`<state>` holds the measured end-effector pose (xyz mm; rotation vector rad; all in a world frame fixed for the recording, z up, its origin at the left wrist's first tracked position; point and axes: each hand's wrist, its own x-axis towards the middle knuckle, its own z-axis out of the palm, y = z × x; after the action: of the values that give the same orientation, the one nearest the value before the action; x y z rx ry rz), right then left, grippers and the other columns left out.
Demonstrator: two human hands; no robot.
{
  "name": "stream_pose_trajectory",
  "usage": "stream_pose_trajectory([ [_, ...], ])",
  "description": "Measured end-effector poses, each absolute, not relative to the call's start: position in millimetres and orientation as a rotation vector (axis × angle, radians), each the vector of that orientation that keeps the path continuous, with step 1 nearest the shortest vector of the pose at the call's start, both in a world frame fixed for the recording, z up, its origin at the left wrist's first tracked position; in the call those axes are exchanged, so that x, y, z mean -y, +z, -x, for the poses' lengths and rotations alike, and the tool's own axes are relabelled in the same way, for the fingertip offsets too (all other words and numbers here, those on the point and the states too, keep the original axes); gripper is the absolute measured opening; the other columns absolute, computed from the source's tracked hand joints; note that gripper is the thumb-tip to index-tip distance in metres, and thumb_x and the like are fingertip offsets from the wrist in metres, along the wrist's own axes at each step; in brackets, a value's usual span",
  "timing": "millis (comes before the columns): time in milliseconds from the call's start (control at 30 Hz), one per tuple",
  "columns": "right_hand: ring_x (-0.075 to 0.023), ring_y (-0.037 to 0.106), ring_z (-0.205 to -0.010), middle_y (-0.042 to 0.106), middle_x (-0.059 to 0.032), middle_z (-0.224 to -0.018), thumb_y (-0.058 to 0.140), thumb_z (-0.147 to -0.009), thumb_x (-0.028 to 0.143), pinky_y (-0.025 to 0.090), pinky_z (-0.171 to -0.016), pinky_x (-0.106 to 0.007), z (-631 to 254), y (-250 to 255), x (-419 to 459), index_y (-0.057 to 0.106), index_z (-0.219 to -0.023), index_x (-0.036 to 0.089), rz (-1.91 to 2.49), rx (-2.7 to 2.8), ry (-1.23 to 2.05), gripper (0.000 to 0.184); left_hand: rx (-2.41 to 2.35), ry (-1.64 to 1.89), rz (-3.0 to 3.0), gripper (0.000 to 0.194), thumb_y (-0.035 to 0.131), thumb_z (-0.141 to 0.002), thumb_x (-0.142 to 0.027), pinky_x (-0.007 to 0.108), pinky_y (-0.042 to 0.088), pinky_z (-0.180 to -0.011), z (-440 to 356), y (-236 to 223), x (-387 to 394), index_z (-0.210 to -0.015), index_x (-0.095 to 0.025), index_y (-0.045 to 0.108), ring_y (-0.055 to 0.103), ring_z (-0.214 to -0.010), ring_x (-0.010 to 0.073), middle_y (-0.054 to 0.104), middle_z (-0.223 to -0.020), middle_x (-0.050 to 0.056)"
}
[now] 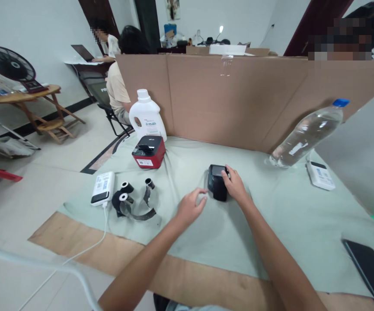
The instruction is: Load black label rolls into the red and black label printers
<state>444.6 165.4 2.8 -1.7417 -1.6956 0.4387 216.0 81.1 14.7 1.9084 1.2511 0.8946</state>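
My right hand rests on a small black device that stands on the pale green cloth; its fingers curl over the device's right side and top. My left hand hovers just left of the device with loosely bent fingers held apart, and nothing is in it. To the left lie black ribbon rolls with a loose curl of black tape.
A red and black label printer stands behind the rolls, with a white detergent jug behind it. A white power bank with cable lies left. A water bottle, a white box, a dark phone, and a cardboard wall bound the table. People sit beyond.
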Motion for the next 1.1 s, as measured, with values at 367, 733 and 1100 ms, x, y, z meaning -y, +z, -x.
stream_pose_trajectory([
  [367,-0.0293,0.06,-0.125,0.065,-0.0168,-0.142,0.019,-0.104,0.051,0.042,-0.113,-0.05,-453,-30,-159,0.061,-0.144,0.013,1.626,1.656,0.383,0.069,-1.356,0.614,-1.976,0.073,0.036,-0.09,-0.009,0.052,0.017,-0.131,-250,-15,-170,-0.162,-0.024,0.038,0.034,-0.156,0.0223,0.04,-0.165,0.005],
  [733,-0.0312,0.059,-0.127,0.064,-0.019,-0.143,0.017,-0.104,0.048,0.042,-0.114,-0.051,-454,-32,-162,0.061,-0.144,0.01,1.649,1.693,0.39,0.07,-1.455,0.544,-2.108,0.085,0.035,-0.08,0.004,0.051,0.014,-0.131,-251,-14,-166,-0.16,-0.023,0.043,0.037,-0.154,0.0233,0.048,-0.16,0.006],
  [1100,-0.0309,0.059,-0.127,0.064,-0.0183,-0.144,0.019,-0.103,0.046,0.041,-0.114,-0.05,-453,-33,-162,0.06,-0.144,0.01,1.663,1.681,0.389,0.068,-1.482,0.553,-2.156,0.085,0.034,-0.08,0.005,0.053,0.013,-0.131,-252,-18,-165,-0.158,-0.026,0.044,0.037,-0.154,0.0225,0.049,-0.159,0.003],
])
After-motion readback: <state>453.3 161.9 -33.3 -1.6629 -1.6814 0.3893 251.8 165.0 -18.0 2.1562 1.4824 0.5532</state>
